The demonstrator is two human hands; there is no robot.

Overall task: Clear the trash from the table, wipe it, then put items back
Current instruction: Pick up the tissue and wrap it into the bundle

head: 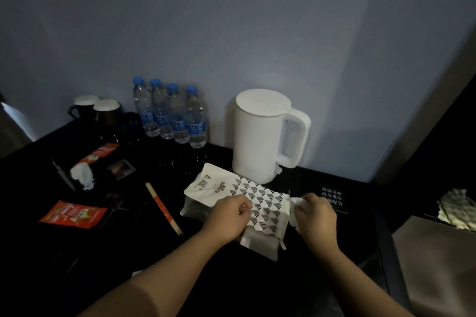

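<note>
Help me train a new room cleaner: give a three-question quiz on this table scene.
1. How many water bottles stand in a row?
2. True or false: the white kettle lies on its side.
3. The right hand grips: A) a red sachet, B) a white scrap, C) chopsticks?
Key: 1 four; 2 false, it stands upright; 3 B.

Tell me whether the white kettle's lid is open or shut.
Shut: the lid sits flat on top of the upright white kettle, with no gap showing.
</note>
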